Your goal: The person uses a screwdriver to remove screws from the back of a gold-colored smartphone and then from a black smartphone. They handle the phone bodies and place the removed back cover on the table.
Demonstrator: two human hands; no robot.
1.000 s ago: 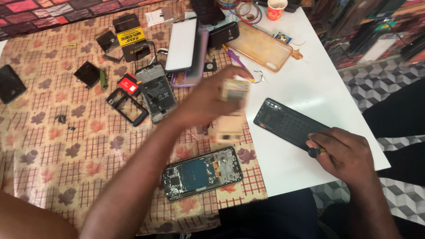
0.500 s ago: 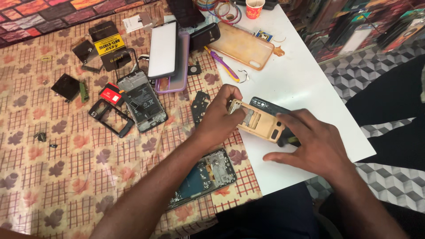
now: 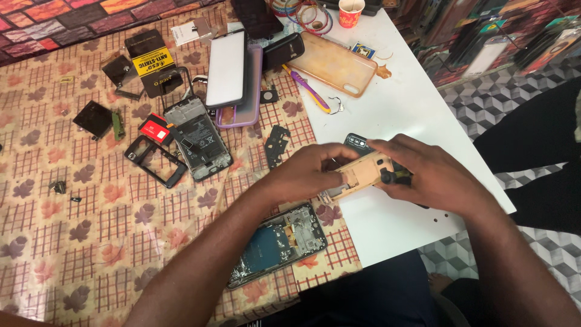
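Both hands meet over the near edge of the table [image 3: 417, 103], clamped together on a tan phone frame [image 3: 362, 175]. The left hand [image 3: 305, 171] pinches the frame's lower end with fingers curled over its open inner face, while the right hand [image 3: 433, 175] wraps the upper end; a small dark part sits under the right thumb, though whether it belongs to the frame or is a separate tool is hard to tell. The frame is held tilted, just above the white surface. Partly hidden behind the hands lies a black phone [image 3: 358, 143], only its top corner showing.

Just below the left forearm rests an opened phone with a blue board [image 3: 278, 245] on the patterned cloth [image 3: 91, 242]. Beyond the left hand, well apart, lie a small black bracket [image 3: 276, 144], a gutted phone with its battery showing [image 3: 198, 138] and an empty black bezel [image 3: 155, 161]. Farther off sit a white slab on a purple case [image 3: 233, 79], a translucent orange case [image 3: 331, 63], a purple-and-yellow toothbrush [image 3: 307, 89] and a red paper cup [image 3: 351, 11].
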